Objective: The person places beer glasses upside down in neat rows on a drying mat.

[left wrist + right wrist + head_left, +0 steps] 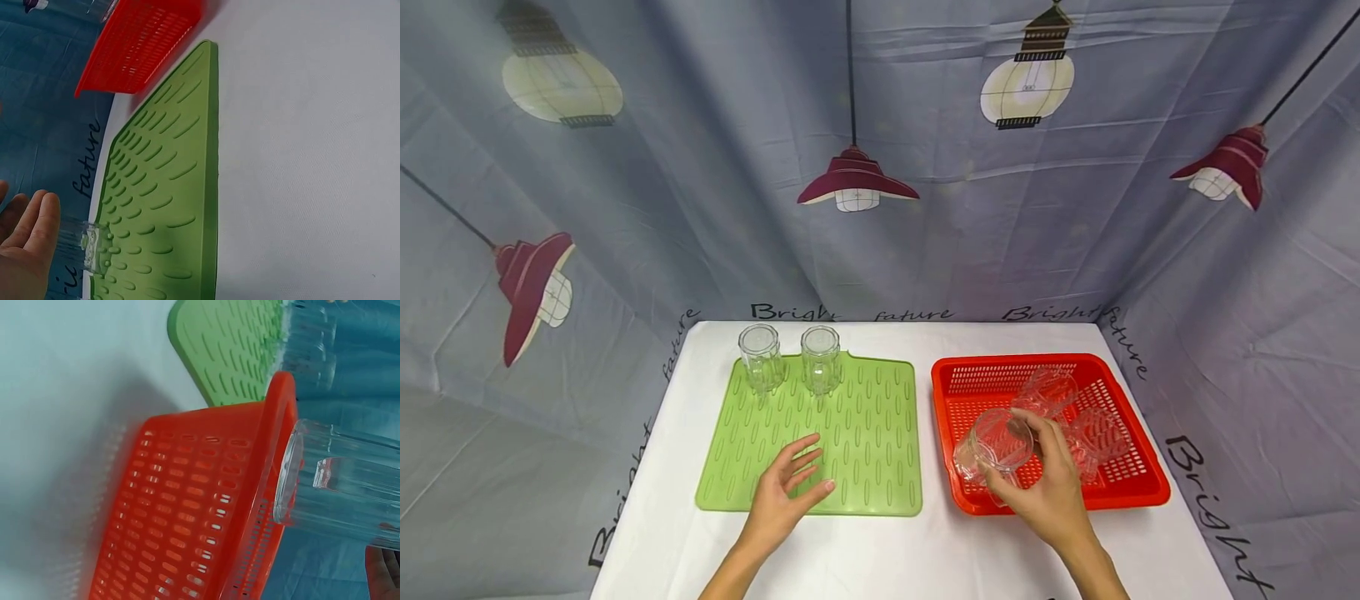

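Note:
My right hand [1051,487] grips a clear drinking glass [1000,439] between thumb and fingers, over the near left part of the red basket [938,408]. The right wrist view shows that glass large, its lower end overlapping the basket's rim. Inside the basket are more clear glasses, one toward the back [1048,392] and one at the right [1101,433]. Above the front of the green drying mat [872,450], my left hand [784,493] has its fingers spread and holds nothing. Two glasses, one left [762,362] and one right [821,362], stand at the mat's back left.
A white cloth [925,554] covers the table under mat and basket. Grey-blue curtains [940,250] printed with lamps enclose the back and both sides. The basket's raised, perforated wall [181,500] faces the mat across a narrow strip of cloth.

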`<state>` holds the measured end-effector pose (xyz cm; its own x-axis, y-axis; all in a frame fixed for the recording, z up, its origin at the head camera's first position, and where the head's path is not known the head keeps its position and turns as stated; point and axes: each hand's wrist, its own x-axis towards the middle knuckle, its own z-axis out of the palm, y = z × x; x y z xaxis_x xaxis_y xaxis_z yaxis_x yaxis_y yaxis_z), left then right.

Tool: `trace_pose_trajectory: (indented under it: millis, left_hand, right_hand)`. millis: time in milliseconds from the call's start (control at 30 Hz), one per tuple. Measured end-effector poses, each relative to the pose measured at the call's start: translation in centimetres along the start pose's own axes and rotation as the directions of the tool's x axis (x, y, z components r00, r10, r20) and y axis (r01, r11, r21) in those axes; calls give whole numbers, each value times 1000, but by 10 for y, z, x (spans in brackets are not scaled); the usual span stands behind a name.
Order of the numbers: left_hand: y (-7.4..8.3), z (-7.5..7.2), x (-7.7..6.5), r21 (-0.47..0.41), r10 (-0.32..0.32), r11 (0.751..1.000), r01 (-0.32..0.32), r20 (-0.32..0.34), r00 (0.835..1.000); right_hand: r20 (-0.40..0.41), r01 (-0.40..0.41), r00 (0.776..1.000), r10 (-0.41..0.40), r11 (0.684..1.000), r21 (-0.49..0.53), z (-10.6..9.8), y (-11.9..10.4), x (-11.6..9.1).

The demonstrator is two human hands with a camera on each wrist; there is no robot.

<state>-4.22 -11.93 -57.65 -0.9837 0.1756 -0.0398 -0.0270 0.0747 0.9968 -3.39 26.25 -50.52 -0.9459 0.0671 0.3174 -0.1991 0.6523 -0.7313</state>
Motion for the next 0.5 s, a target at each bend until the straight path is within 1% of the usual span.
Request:
trace_pose_trajectory:
  millis: [167,267,367,500]
  left_hand:
    - [0,-1,0,-3,-6,1000,5,-13,1000]
    - [0,-1,0,1,8,1000,-8,-16,1000]
    - [1,0,1,11,41,999,-41,9,999]
    - [3,8,2,7,37,999,-37,34,999]
  right_hand:
    - [-1,-4,1000,4,1000,-10,1,0,0]
    - [-4,5,1000,-5,1000,-23,1,-1,1]
    - [0,11,1000,-11,1000,-24,2,-5,2]
    - [30,33,999,-32,999,-16,9,-15,6]
